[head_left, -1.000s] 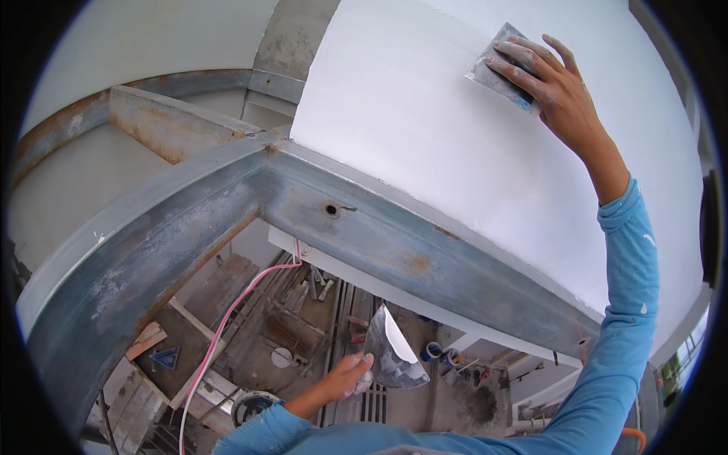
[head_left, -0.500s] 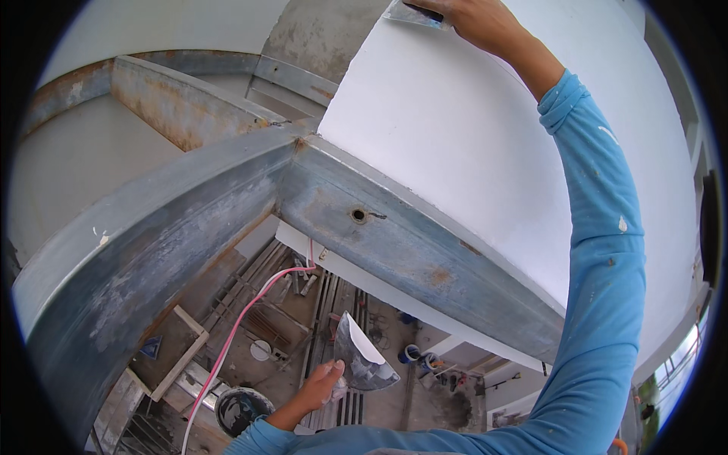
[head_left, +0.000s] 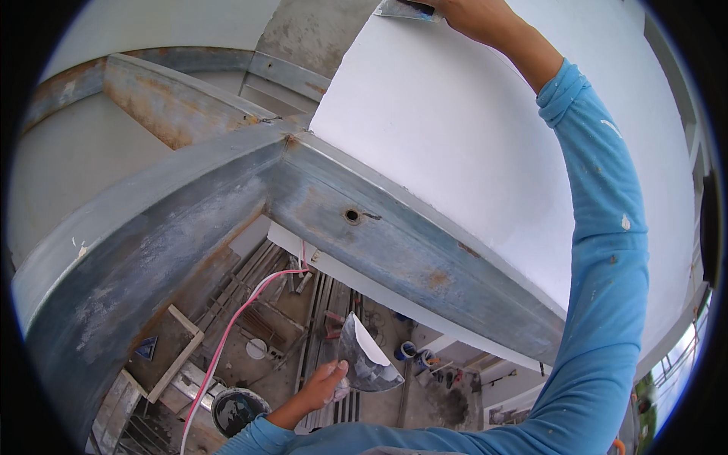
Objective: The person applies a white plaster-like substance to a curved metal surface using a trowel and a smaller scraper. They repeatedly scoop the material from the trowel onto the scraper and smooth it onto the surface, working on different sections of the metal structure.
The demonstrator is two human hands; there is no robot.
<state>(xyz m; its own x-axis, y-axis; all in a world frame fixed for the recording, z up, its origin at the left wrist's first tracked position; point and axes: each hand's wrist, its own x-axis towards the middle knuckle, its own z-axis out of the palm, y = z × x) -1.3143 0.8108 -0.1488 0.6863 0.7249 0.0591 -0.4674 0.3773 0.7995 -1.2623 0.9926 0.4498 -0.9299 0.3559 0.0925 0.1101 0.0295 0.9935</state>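
Observation:
High on the white wall face, my right hand grips a putty knife, its blade against the surface near the panel's left edge; the top of the hand is cut off by the frame. Low in the middle, my left hand is closed around a second, wide-bladed putty knife. A strip of white putty lies along that blade's edge. White smears show on the left fingers. Blue paint-specked sleeves cover both arms.
A grey, rust-stained metal beam with a hole runs below the wall and meets another beam on the left. A pink-and-white cable hangs down. Far beneath lie a dark bucket, a wooden frame and long bars.
The view has shifted slightly, with the beams a little further left. My right hand and its blade sit slightly higher in the picture. Both hands keep their grips.

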